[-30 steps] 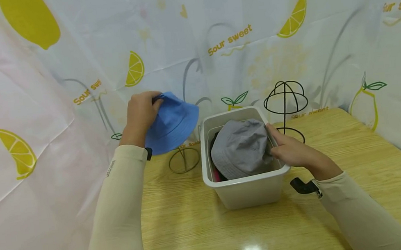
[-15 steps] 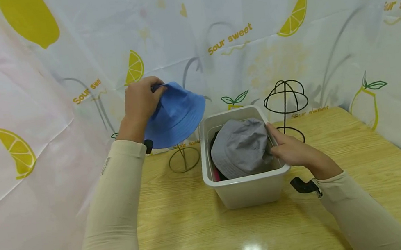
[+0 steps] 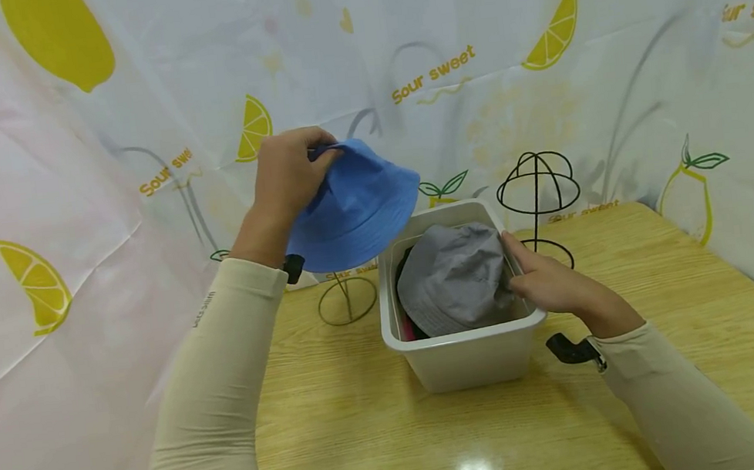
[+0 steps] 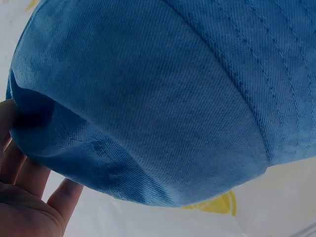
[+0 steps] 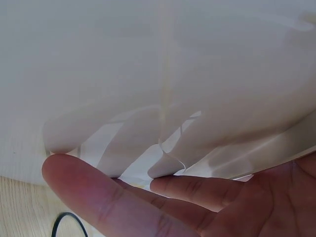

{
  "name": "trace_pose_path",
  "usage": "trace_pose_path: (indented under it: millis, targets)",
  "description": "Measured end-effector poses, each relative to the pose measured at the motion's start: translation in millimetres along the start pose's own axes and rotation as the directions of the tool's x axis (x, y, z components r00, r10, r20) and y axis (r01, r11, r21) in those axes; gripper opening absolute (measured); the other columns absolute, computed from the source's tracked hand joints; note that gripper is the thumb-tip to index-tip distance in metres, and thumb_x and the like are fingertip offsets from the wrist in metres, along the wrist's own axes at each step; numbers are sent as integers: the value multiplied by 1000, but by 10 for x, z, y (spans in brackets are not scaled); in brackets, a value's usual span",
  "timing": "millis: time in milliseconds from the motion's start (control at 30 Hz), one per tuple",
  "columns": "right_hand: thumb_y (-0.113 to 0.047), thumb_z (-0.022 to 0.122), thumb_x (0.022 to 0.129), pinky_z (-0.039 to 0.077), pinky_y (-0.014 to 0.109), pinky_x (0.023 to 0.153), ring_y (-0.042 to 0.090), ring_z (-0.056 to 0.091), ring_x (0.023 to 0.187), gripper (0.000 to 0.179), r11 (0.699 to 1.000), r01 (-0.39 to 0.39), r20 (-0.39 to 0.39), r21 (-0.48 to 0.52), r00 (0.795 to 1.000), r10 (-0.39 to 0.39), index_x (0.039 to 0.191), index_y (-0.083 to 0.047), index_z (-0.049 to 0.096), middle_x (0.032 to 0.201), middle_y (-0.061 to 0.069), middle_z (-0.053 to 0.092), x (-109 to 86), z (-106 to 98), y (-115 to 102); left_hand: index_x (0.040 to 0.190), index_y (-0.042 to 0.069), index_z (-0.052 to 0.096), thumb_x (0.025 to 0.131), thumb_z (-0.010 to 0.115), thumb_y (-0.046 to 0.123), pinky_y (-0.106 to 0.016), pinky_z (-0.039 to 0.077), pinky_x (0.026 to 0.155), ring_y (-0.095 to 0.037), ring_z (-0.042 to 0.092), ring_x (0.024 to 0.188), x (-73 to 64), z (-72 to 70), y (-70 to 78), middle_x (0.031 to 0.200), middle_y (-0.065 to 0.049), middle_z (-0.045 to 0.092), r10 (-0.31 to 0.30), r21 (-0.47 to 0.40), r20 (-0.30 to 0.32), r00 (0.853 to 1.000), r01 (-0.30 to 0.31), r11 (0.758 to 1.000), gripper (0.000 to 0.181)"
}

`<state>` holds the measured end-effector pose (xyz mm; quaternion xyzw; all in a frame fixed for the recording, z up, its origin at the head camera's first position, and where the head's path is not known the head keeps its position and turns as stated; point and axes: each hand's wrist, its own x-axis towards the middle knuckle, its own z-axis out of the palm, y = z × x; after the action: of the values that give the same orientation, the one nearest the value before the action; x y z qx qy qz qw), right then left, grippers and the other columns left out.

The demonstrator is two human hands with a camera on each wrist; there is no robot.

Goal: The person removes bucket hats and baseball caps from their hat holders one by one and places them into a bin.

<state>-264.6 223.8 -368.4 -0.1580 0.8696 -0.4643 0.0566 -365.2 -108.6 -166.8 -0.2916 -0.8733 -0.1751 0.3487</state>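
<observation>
A blue bucket hat [image 3: 357,214] hangs brim-down from my left hand [image 3: 293,171], which pinches the top of its crown. Folded cloth shows beside those fingers in the left wrist view, where the hat [image 4: 148,98] fills most of the frame. The hat hides the top of a wire hat stand [image 3: 347,300] behind it. My right hand [image 3: 553,285] grips the right rim of a white plastic bin [image 3: 471,360], thumb over the edge. In the right wrist view its fingers [image 5: 197,190] lie along the bin's outer wall. A crumpled grey bucket hat [image 3: 452,281] fills much of the bin.
A black wire hat stand [image 3: 537,197] rises just behind my right hand. Dark and pink cloth lies under the grey hat. The wooden table [image 3: 373,445] meets a lemon-print curtain [image 3: 328,54] at the back and sides.
My left hand has risen and moved to the right with the blue hat, whose brim now reaches over the bin's back left corner. The right hand and bin have stayed put.
</observation>
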Motion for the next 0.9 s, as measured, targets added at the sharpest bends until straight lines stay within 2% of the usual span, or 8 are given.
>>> trace_pose_path:
  millis: [133, 233, 267, 333, 400, 467, 767, 900]
  targets:
    - [-4, 42, 99, 23, 60, 114, 40, -4, 159, 88, 1000, 2, 4, 2, 1000, -2, 164, -10, -16, 173, 15, -16, -3, 2, 0, 103, 8, 81, 94, 79, 20, -39, 58, 94, -25, 76, 102, 5, 28, 105, 106, -10, 80, 25, -52, 6, 1000, -25, 998, 15]
    - [-4, 41, 100, 26, 59, 108, 42, 10, 156, 86, 1000, 3, 7, -7, 1000, -3, 164, -9, -16, 172, 16, -16, -4, 1, -1, 103, 8, 81, 94, 79, 21, -37, 60, 90, -24, 77, 99, 8, 63, 175, 106, -9, 80, 33, -92, 22, 999, -31, 995, 16]
    - [-4, 41, 100, 28, 57, 105, 43, 29, 146, 86, 1000, 2, 9, -13, 1000, -2, 164, -9, -16, 172, 17, -15, -3, 1, 2, 103, 8, 81, 94, 79, 21, -36, 61, 88, -23, 78, 97, 8, 80, 197, 105, -9, 80, 36, -109, 27, 999, -32, 994, 16]
    - [-4, 40, 101, 34, 53, 95, 39, 54, 106, 85, 1000, -5, 11, -24, 1000, 5, 164, -9, -16, 172, 19, -14, -3, -2, 0, 102, 9, 81, 94, 78, 22, -34, 61, 85, -22, 78, 95, 6, 116, 241, 104, -8, 80, 35, -141, 44, 998, -28, 990, 16]
    - [-5, 39, 101, 40, 49, 84, 28, 46, 66, 84, 1000, -17, 17, -25, 1000, 18, 164, -10, -17, 172, 20, -13, -2, -4, -1, 102, 10, 81, 95, 78, 24, -32, 61, 84, -21, 78, 94, 0, 159, 285, 103, -7, 80, 30, -178, 67, 997, -18, 984, 16]
    - [-6, 38, 102, 41, 44, 73, 17, 28, 49, 84, 999, -30, 20, -29, 999, 31, 164, -12, -18, 172, 20, -12, -4, -6, -5, 101, 10, 81, 95, 77, 25, -30, 61, 84, -20, 78, 94, -7, 209, 327, 102, -6, 79, 23, -220, 85, 996, -4, 976, 16]
    - [-8, 41, 100, 38, 39, 62, 12, 28, 50, 85, 997, -41, -7, -61, 999, 40, 165, -11, -15, 172, 26, 4, -9, 3, -15, 105, 12, 77, 97, 75, 26, -25, 59, 90, -15, 74, 106, -55, 503, 451, 107, -2, 78, -30, -384, 135, 990, 80, 920, 16]
    - [-8, 42, 99, 41, 43, 76, 17, 37, 58, 86, 996, -22, -15, -88, 1000, 21, 165, -8, -13, 172, 25, 3, 4, 3, -9, 106, 12, 76, 98, 73, 26, -24, 58, 93, -13, 70, 113, -80, 604, 488, 111, -2, 77, -66, -440, 116, 991, 111, 891, 16]
